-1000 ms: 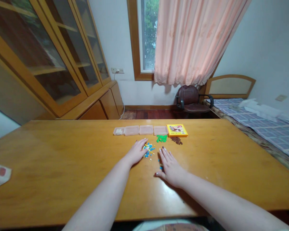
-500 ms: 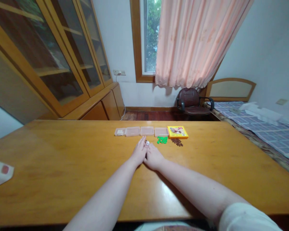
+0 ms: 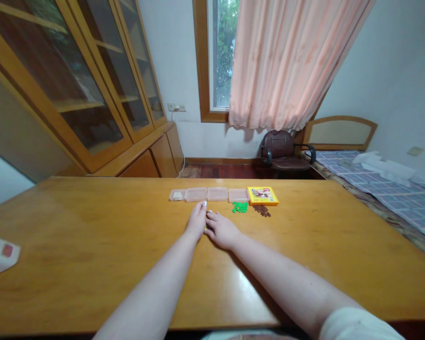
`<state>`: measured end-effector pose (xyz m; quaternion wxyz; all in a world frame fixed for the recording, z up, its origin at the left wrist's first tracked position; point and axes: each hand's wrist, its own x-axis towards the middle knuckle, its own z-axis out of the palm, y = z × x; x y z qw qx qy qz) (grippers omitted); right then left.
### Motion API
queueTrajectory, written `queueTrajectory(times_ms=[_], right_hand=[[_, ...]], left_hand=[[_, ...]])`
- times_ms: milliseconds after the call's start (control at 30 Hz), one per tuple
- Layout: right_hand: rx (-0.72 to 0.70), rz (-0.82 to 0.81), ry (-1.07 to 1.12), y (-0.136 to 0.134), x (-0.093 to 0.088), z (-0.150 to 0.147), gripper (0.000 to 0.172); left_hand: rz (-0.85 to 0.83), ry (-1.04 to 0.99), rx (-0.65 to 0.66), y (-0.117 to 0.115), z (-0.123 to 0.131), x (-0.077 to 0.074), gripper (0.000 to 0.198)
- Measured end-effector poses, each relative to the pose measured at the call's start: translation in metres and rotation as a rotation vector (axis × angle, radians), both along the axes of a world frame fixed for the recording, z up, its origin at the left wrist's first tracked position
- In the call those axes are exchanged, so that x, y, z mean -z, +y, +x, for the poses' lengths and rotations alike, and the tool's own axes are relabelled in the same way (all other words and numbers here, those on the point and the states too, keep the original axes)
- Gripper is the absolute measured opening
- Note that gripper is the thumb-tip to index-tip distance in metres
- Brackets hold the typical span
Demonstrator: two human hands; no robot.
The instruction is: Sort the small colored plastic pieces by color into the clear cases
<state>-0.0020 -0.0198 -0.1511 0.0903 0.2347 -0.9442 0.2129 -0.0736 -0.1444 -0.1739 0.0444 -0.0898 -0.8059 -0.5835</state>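
In the middle of the wooden table (image 3: 102,236) my left hand (image 3: 197,220) stands on its edge, fingers stretched forward and close together. My right hand (image 3: 222,229) lies palm down beside it, its fingers apart and a little bent towards the left palm. A small yellow spot (image 3: 206,228) shows between the two hands; most of whatever is there is hidden. Right of my hands is a heap of small green pieces (image 3: 240,208), with a heap of small brown pieces (image 3: 261,210) past it.
Clear shallow plastic trays (image 3: 217,194) form a row beyond my hands, the leftmost holding something pale. A yellow box (image 3: 263,196) stands at the row's right end. At the table's left edge is a white holder with red patches (image 3: 2,252). A chair (image 3: 279,150) stands behind the table.
Both hands have shifted slightly left. A small white and dark thing seen between the fingers earlier is no longer visible, and a yellow spot now shows between the palms.
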Motion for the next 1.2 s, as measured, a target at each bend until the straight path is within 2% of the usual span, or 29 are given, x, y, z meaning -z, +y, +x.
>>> queueTrajectory(times_ms=[100, 200, 267, 333, 400, 433, 533, 600, 667, 833, 933, 1067, 1200], right_hand=[[-0.044, -0.016, -0.017, 0.000, -0.004, 0.000, 0.039], [-0.035, -0.104, -0.043, 0.004, -0.006, 0.002, 0.041], [-0.015, -0.198, -0.063, 0.009, -0.005, 0.003, 0.042], [0.018, -0.314, -0.068, 0.015, -0.004, 0.003, 0.041], [0.042, -0.432, -0.062, 0.021, -0.004, 0.001, 0.035], [0.053, -0.490, -0.061, 0.023, -0.003, 0.000, 0.031], [0.120, -0.635, -0.085, 0.027, -0.003, -0.005, 0.022], [0.204, -0.697, -0.113, 0.028, -0.002, -0.007, 0.022], [0.276, -0.714, -0.145, 0.030, -0.002, -0.008, 0.024], [0.312, -0.708, -0.209, 0.033, -0.002, -0.011, 0.026], [0.326, -0.715, -0.201, 0.033, -0.003, -0.012, 0.025], [0.314, -0.716, -0.189, 0.030, -0.004, -0.014, 0.027], [0.291, -0.741, -0.205, 0.030, -0.004, -0.015, 0.031]], left_hand=[[-0.037, 0.018, 0.010, 0.003, 0.001, -0.001, 0.036], [-0.020, -0.002, 0.036, 0.002, 0.003, -0.007, 0.034], [-0.016, 0.019, 0.035, 0.000, 0.007, -0.018, 0.033], [-0.051, 0.156, 0.014, -0.002, 0.014, -0.035, 0.030], [-0.165, 0.379, 0.024, -0.004, 0.022, -0.056, 0.028], [-0.253, 0.449, 0.076, -0.006, 0.025, -0.066, 0.027], [-0.558, 0.482, 0.164, -0.013, 0.026, -0.084, 0.032], [-0.709, 0.393, 0.188, -0.021, 0.020, -0.083, 0.039], [-0.803, 0.309, 0.190, -0.026, 0.009, -0.076, 0.047], [-0.886, 0.480, 0.250, -0.017, -0.011, -0.049, 0.056], [-0.979, 0.503, 0.275, -0.007, -0.015, -0.039, 0.056], [-1.078, 0.439, 0.320, -0.002, -0.016, -0.034, 0.056], [-1.061, 0.390, 0.352, -0.003, -0.016, -0.035, 0.054]])
